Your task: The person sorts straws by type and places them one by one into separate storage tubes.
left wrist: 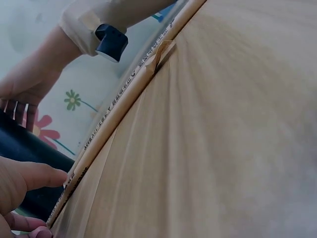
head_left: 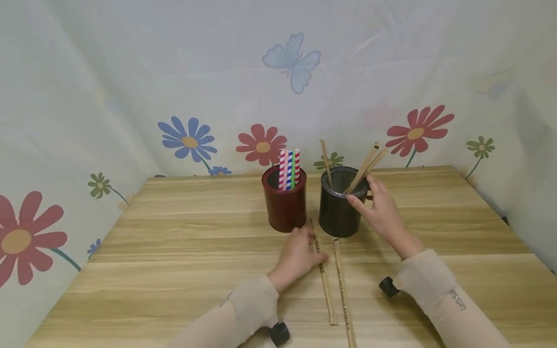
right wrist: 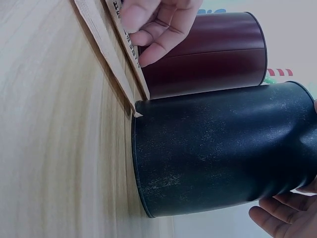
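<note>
My right hand grips the black leather-like holder by its rim, thumb in front and fingers around the right side. Several brown paper-wrapped chopsticks lean inside that holder. Two more wrapped chopstick packs lie on the wooden table. Over the upper part of the nearer one, a printed wrapped pack, reaches my left hand; its thumb crosses the pack while its fingertips stay on the left side. In the left wrist view the thumb tip touches this printed wrapper. The second pack lies to its right.
A dark red holder with several striped straws stands left of the black one, just beyond my left fingertips. A flowered cloth hangs behind the table. Each wrist wears a small black camera.
</note>
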Demonstrator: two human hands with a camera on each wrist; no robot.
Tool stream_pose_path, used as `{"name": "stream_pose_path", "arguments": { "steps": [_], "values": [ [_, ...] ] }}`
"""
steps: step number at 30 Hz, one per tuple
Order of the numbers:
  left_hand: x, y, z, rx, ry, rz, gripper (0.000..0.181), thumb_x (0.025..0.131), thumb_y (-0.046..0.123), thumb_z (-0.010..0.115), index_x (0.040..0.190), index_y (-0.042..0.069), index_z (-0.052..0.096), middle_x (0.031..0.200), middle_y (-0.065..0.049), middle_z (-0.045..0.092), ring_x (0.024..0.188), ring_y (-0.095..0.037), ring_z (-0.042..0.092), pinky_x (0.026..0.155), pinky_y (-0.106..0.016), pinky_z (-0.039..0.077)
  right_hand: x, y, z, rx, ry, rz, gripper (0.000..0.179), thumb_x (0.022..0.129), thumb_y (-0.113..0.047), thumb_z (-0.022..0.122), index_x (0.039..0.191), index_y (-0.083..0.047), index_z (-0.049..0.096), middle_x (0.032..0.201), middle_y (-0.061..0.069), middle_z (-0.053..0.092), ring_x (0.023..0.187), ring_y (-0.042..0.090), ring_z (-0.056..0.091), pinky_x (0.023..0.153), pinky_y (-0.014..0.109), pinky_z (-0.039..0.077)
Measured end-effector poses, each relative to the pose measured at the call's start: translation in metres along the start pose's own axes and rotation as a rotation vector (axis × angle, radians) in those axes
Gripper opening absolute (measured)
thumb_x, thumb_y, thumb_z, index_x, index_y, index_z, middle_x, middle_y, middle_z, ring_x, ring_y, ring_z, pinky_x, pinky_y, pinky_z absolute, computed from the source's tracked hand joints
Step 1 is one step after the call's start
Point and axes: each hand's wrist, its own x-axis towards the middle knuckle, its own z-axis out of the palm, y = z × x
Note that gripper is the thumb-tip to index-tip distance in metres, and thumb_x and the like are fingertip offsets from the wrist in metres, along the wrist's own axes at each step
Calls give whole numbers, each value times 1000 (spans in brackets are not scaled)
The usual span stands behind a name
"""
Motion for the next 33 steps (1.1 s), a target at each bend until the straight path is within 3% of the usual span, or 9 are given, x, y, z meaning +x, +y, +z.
{"name": "stream_pose_path", "arguments": {
  "steps": [8,19,33],
  "values": [
    [1,1,-1,54,13,38,51,67,19,82,109,2,58,92,-7,52,82,-20,50,72,-29,44,0,0,-1,1,-4,3,79,95,-38,56,149,8,21,149,31,30,131,42,39,100,56,43],
    [4,-6,-7,-6,-12,10,45,71,4,74,113,-2,60,90,-8,59,81,-19,55,73,-29,47,1,-1,0,7,-1,-9,78,95,-37,56,148,9,22,148,31,31,131,42,39,100,56,43],
    [5,-9,-10,-95,-22,-5,38,74,1,72,110,-2,62,81,-6,63,78,-17,58,71,-27,48,-1,-2,0,2,-3,-4,79,95,-37,56,148,11,20,148,32,30,130,43,40,100,56,43]
  ]
}}
